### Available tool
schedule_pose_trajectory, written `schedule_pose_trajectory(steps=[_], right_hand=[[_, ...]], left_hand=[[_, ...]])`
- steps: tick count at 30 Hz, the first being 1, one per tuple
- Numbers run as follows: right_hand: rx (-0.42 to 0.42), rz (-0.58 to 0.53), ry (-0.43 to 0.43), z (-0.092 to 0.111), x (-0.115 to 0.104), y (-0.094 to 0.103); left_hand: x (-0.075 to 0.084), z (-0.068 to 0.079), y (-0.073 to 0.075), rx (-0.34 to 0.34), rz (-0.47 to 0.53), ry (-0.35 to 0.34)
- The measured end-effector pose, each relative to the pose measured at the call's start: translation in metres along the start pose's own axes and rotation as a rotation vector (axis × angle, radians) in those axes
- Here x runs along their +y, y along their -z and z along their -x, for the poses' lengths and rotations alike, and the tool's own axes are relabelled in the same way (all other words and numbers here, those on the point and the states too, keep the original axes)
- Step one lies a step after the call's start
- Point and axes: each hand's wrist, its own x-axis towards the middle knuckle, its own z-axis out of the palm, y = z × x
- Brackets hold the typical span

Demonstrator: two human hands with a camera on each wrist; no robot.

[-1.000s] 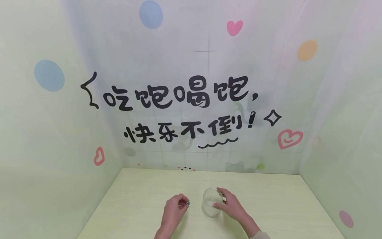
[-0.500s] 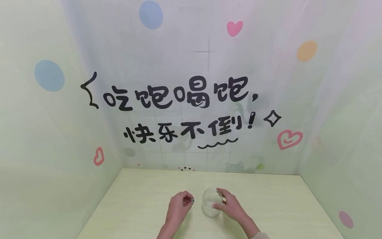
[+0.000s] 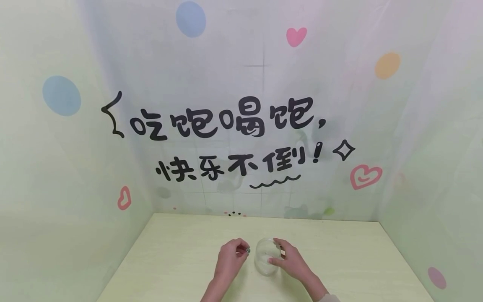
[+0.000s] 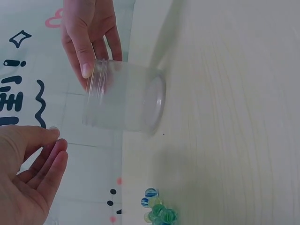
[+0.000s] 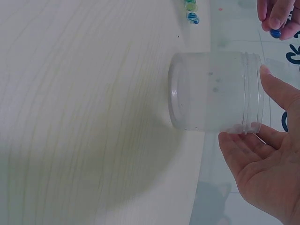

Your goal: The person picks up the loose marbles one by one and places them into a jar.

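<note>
A clear jar (image 3: 266, 268) with a threaded neck stands upright on the table, and nothing shows inside it. My right hand (image 3: 293, 261) holds it near the rim, thumb on the near side and fingers on the far side. To the left of the jar, my left hand (image 3: 230, 258) pinches a small blue marble (image 5: 275, 33) between thumb and fingertips, raised close to rim height. Several blue and green glass marbles (image 4: 161, 213) lie together on the table, in view from both wrists. In the head view that group does not show.
The pale wood-grain table (image 3: 181, 235) is enclosed by printed cloth walls (image 3: 211, 75) at the back and both sides. Black lettering, hearts and dots decorate the cloth. A tiny dark speck (image 4: 163, 134) lies on the table near the jar.
My left hand has moved right and slightly away from me with the marble, closer to the jar. My right hand and the jar have stayed nearly in place.
</note>
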Motion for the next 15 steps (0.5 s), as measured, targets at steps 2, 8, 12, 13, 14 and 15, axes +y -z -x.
schedule_pose_trajectory(steps=[2, 8, 12, 13, 14, 15], right_hand=[[-0.003, -0.004, 0.000, 0.000, -0.001, 0.000], [-0.002, -0.007, -0.003, 0.002, -0.002, 0.000], [0.006, -0.015, 0.001, 0.002, -0.002, -0.001], [0.006, -0.015, 0.001, 0.002, -0.002, -0.001], [0.006, -0.016, 0.000, 0.001, -0.001, -0.001], [0.006, -0.017, 0.000, 0.001, -0.001, -0.001]], left_hand=[[0.001, -0.001, -0.001, 0.001, 0.004, -0.011], [0.004, -0.004, -0.003, 0.006, 0.010, -0.020], [0.008, -0.006, -0.004, -0.001, 0.017, -0.023], [0.009, -0.007, -0.004, -0.005, 0.018, -0.023], [0.010, -0.007, -0.005, -0.008, 0.018, -0.022], [0.011, -0.008, -0.005, -0.010, 0.022, -0.024]])
